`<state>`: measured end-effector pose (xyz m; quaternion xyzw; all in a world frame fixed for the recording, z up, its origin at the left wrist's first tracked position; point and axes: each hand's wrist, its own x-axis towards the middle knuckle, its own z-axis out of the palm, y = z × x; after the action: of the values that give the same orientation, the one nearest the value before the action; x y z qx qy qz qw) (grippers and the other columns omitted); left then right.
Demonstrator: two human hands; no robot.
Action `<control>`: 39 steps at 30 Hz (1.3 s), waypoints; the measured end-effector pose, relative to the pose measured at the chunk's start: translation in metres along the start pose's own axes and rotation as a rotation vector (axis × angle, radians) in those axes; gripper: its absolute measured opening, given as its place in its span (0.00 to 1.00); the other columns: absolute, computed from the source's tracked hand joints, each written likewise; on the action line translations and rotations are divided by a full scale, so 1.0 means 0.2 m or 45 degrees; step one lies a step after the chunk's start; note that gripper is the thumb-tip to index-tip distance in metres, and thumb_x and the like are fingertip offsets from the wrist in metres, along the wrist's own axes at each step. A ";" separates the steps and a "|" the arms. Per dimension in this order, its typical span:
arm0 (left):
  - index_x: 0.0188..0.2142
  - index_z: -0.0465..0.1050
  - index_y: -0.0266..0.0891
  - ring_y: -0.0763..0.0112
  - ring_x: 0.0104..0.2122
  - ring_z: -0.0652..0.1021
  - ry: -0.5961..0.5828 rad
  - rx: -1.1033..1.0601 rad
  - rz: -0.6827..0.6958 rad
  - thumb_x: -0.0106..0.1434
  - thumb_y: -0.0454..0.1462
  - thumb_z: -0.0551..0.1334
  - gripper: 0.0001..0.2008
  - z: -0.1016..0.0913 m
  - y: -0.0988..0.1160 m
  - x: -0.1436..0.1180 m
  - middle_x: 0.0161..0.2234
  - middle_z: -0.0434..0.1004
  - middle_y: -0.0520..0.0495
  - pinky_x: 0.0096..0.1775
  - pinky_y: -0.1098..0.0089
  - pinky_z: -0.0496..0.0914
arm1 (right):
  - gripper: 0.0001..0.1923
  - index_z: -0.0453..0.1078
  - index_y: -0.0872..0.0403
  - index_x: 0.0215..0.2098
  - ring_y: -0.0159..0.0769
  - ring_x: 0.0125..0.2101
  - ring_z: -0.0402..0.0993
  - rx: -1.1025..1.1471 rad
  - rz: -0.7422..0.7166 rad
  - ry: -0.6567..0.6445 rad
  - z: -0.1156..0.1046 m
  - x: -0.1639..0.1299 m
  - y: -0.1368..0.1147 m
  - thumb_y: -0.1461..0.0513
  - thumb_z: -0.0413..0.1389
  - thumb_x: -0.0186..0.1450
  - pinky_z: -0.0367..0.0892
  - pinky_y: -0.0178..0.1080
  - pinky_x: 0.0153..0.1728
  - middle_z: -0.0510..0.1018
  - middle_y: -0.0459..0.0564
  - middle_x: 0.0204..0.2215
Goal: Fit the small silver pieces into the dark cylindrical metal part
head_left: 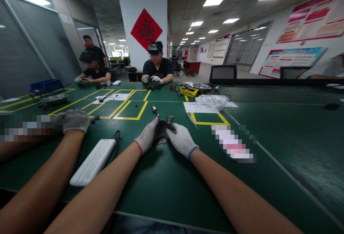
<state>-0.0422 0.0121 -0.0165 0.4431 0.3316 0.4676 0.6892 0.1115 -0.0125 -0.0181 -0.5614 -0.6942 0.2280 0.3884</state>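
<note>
My left hand (148, 134), in a whitish knit glove with an orange cuff, is closed, its fingers curled toward my right hand. What it grips is hidden behind the glove. My right hand (182, 139), in a similar glove with a blue cuff, pinches an upright cylindrical metal part (169, 120) whose lower end disappears between the gloves. Just past my left fingertips shows a second metal part (154, 110) with a round head and thin stem; whether it touches the glove I cannot tell. Several small metal rings (162, 141) lie on the green table (166, 176) beneath my hands.
A white power strip (94, 162) lies beside my left forearm. A neighbour's gloved hand (76, 121) rests further left. Ahead are tweezers (192, 121), a clear plastic bag (212, 102) and a yellow tray (189, 91). Across the table sits a person (158, 67) with gloved hands.
</note>
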 end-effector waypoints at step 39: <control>0.45 0.81 0.35 0.54 0.43 0.83 0.025 0.018 -0.010 0.63 0.55 0.66 0.26 0.03 0.02 -0.03 0.40 0.85 0.38 0.48 0.59 0.76 | 0.09 0.78 0.54 0.43 0.41 0.43 0.81 0.086 -0.021 0.028 0.01 0.00 0.01 0.63 0.57 0.68 0.73 0.38 0.45 0.85 0.54 0.41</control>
<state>-0.0402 0.0056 -0.0100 0.4422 0.3435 0.4669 0.6845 0.1108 -0.0127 -0.0201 -0.5446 -0.6866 0.2420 0.4165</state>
